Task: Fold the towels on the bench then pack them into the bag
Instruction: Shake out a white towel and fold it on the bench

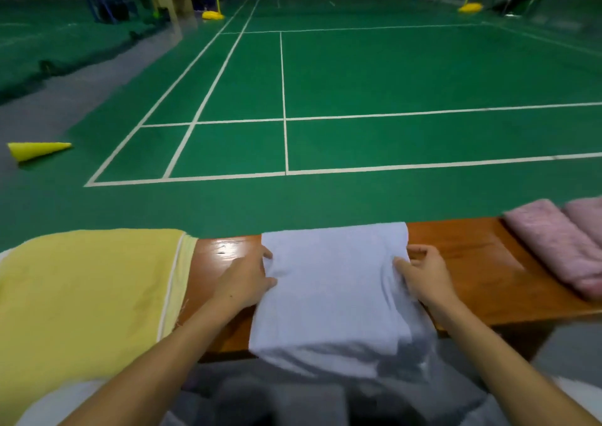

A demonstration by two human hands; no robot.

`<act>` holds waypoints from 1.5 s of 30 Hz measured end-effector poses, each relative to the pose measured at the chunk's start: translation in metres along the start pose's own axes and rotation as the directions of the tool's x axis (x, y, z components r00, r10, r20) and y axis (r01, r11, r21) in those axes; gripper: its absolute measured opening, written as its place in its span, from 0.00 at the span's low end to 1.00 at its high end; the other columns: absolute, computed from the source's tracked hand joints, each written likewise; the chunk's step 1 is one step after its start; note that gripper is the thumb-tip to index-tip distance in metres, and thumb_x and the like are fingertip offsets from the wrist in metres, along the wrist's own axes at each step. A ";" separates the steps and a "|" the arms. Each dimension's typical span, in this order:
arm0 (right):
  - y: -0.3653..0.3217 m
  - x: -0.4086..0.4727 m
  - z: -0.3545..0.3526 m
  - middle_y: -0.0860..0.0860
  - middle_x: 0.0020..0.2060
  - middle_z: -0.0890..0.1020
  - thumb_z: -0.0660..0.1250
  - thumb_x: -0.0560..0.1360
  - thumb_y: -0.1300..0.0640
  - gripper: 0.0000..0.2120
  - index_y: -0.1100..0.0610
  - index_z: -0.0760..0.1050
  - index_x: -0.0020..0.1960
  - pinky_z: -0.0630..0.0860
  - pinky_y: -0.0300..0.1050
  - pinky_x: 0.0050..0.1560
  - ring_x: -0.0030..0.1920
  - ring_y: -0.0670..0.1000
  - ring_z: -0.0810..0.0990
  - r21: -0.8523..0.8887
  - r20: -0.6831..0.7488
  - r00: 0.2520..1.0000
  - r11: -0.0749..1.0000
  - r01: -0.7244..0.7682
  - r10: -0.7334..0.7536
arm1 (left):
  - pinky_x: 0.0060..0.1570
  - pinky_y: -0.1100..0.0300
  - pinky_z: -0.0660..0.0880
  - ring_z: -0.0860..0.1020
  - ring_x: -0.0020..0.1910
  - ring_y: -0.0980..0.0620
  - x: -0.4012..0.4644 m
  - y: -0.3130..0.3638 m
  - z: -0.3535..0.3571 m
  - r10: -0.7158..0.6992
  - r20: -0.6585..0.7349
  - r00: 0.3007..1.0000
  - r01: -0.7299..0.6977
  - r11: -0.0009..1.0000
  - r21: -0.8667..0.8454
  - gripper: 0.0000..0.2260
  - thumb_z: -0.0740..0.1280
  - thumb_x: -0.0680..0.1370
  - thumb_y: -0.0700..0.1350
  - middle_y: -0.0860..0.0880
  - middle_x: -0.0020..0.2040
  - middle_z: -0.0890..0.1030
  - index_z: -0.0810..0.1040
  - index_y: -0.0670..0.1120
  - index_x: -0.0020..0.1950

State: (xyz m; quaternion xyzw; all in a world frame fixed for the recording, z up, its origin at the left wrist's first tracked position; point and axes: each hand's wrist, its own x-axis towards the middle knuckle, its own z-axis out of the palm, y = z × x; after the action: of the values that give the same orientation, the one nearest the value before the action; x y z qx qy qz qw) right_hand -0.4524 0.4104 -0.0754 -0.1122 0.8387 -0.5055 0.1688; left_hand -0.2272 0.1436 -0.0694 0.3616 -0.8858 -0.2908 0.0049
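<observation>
Green badminton court (pixel 358 73) with white lines fills the upper frame; a yellow cone (pixel 37 151) lies on its side at mid-left. Across the lower frame runs a wooden bench (pixel 472 262).

I note a pale lavender towel (pixel 332 282) at lower centre, laid over the bench, its near end drooping off the front edge. Left hand (pixel 242 282) grips the towel's left edge, thumb on top, fingers curled against the cloth. Right hand (pixel 425 274) pinches the right edge, thumb over the cloth and fingers closed round the fold.

Yellow towel (pixel 84 295) covers the bench at lower left, just beside the left forearm. Two pink towels (pixel 560 246), folded, lie at the right end of the bench, well apart from the hands. I see no bag from here.
</observation>
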 end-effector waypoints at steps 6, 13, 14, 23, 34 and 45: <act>0.003 0.000 -0.026 0.46 0.56 0.78 0.74 0.79 0.57 0.13 0.52 0.78 0.62 0.73 0.39 0.46 0.54 0.50 0.78 -0.194 0.203 0.979 0.978 0.076 -0.036 | 0.24 0.61 0.71 0.72 0.22 0.52 0.012 0.007 -0.009 -0.049 0.114 0.992 0.079 0.956 -0.283 0.21 0.64 0.76 0.26 0.41 0.31 0.78 0.82 0.47 0.60; 0.002 -0.007 -0.041 0.46 0.56 0.83 0.75 0.78 0.56 0.08 0.48 0.84 0.57 0.76 0.35 0.47 0.56 0.44 0.81 -0.102 0.317 0.948 0.994 0.051 -0.016 | 0.28 0.67 0.68 0.72 0.29 0.56 -0.006 0.021 -0.019 0.022 0.256 0.966 0.057 0.953 -0.299 0.24 0.76 0.77 0.37 0.52 0.34 0.74 0.76 0.54 0.69; 0.001 -0.010 -0.042 0.45 0.57 0.83 0.75 0.78 0.56 0.08 0.48 0.84 0.57 0.76 0.35 0.48 0.57 0.43 0.80 -0.076 0.322 0.946 0.995 0.062 -0.034 | 0.27 0.67 0.66 0.69 0.28 0.57 -0.011 0.023 -0.016 0.040 0.232 0.972 0.052 0.924 -0.380 0.25 0.75 0.77 0.35 0.53 0.31 0.71 0.77 0.52 0.70; -0.026 -0.040 -0.068 0.48 0.56 0.86 0.79 0.74 0.57 0.10 0.51 0.86 0.55 0.80 0.42 0.50 0.57 0.49 0.83 0.114 0.250 0.953 0.982 0.148 -0.173 | 0.40 0.62 0.80 0.79 0.40 0.52 -0.059 0.029 -0.067 0.048 0.007 0.999 -0.030 0.728 -0.685 0.14 0.79 0.72 0.36 0.47 0.38 0.78 0.88 0.47 0.55; -0.142 -0.053 -0.128 0.56 0.53 0.88 0.80 0.73 0.62 0.19 0.59 0.82 0.62 0.85 0.54 0.55 0.54 0.56 0.87 0.095 0.349 0.880 0.947 0.308 -0.321 | 0.31 0.62 0.71 0.76 0.38 0.52 -0.089 0.060 -0.173 0.120 -0.195 0.973 -0.201 0.858 -0.474 0.06 0.76 0.78 0.39 0.45 0.44 0.83 0.87 0.48 0.52; -0.210 -0.056 -0.158 0.59 0.41 0.86 0.84 0.67 0.52 0.21 0.67 0.85 0.51 0.81 0.56 0.41 0.41 0.51 0.80 -0.323 0.187 0.807 0.740 0.589 -0.561 | 0.56 0.49 0.83 0.85 0.55 0.40 -0.106 0.099 -0.225 0.157 -0.110 0.981 -0.192 0.828 -0.527 0.19 0.78 0.71 0.32 0.40 0.52 0.87 0.85 0.44 0.60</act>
State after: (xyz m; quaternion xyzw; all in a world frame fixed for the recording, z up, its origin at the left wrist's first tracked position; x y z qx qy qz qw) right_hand -0.4597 0.4615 0.1883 -0.4143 0.8346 -0.3627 0.0129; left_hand -0.1628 0.1528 0.1898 0.2723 -0.7983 -0.5129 0.1594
